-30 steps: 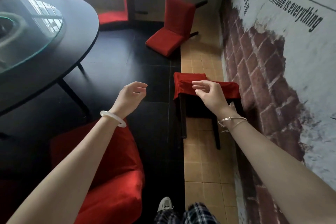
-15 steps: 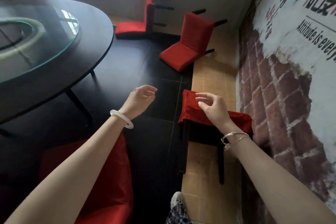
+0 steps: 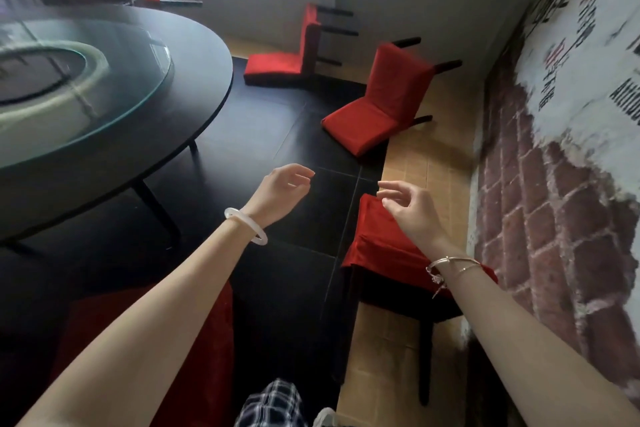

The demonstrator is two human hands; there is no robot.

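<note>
Left hand: the left hand (image 3: 282, 189) is empty, fingers loosely curled, held out over the dark floor.
Right hand: the right hand (image 3: 414, 210) also holds nothing, fingers slack and a little spread. It hangs above the far corner of the red-covered chair (image 3: 381, 250), apparently not touching it.
Just changed: over the last second the red-covered chair has slipped down and nearer to the person. The right hand, which was over the seat's middle, now sits at its far edge. Both hands stay empty.
Meaning: I'd judge the person is walking on past this upright chair toward the tipped chair (image 3: 384, 104), so nothing is gripped yet.
Where it lies: the tipped chair lies on its back where dark floor meets tan tiles, legs toward the brick wall (image 3: 554, 218), well ahead of both hands.
Around: a second fallen chair (image 3: 277, 64) lies beyond it, and the round table (image 3: 194, 55) stands to the left.
In the way: the red-covered chair stands beside the wall, narrowing the path on that side.
</note>
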